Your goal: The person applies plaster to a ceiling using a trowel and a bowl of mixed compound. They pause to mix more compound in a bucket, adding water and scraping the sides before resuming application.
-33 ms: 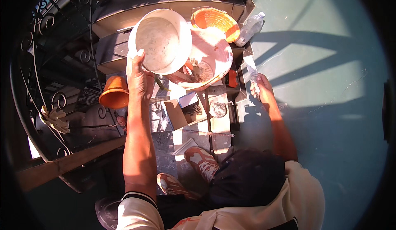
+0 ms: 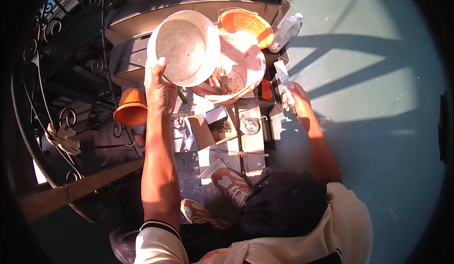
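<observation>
My left hand (image 2: 158, 86) grips a white round tub (image 2: 182, 51) by its side, thumb over the rim. The tub is tipped so that its smeared inside faces me. It hangs partly in front of a wide, pale-stained basin (image 2: 253, 70), in which a brush-like tool with a reddish handle (image 2: 216, 80) rests. Out to the right, my right hand (image 2: 298, 101) is closed round the handle of a putty knife (image 2: 282, 72). Its pale flat blade points up and away from me, apart from the tub and the basin.
An orange bucket (image 2: 239, 22) and a plastic bottle (image 2: 286, 32) stand behind the basin. Left are an orange pot (image 2: 131, 108) and an iron railing (image 2: 38, 89). Nearer lie an open cardboard box (image 2: 201, 131) and a tape measure (image 2: 250, 125). Steps (image 2: 156, 1) rise beyond; a green wall (image 2: 359, 89) is right.
The putty knife has tilted and shifted slightly left, my right hand turning with it. My left hand and the tub stay nearly still.
</observation>
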The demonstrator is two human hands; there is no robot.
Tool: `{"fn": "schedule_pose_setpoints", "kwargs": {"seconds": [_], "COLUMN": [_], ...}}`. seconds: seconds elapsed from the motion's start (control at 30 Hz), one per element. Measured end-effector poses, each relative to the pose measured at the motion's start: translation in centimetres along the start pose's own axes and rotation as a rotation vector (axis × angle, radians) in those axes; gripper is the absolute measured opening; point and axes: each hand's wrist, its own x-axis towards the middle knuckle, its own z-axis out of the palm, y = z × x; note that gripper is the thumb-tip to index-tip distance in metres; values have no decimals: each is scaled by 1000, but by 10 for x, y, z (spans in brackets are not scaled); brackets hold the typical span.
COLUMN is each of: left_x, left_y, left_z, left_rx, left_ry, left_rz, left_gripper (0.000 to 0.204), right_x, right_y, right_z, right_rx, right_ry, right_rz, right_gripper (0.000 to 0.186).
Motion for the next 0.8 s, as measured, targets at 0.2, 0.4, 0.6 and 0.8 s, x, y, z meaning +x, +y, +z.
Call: {"fn": "schedule_pose_setpoints", "kwargs": {"seconds": [0.2, 0.4, 0.6, 0.8], "left_x": [7, 5, -4, -25], "left_y": [2, -1, -1, 20], "left_z": [10, 10, 19, 45], "left_rx": [72, 131, 91, 128], "left_ry": [11, -1, -38, -72], "left_rz": [-13, 13, -103, -277], "left_gripper": [70, 73, 76, 79], "right_x": [17, -5, -32, -43], "right_y": [13, 43, 57, 41], "right_z": [26, -2, -4, 16], "right_rx": [135, 47, 22, -126], "right_ry": [-211, -140, 115, 164], "right_rz": [127, 138, 17, -133], "right_gripper": [36, 34, 23, 22]}}
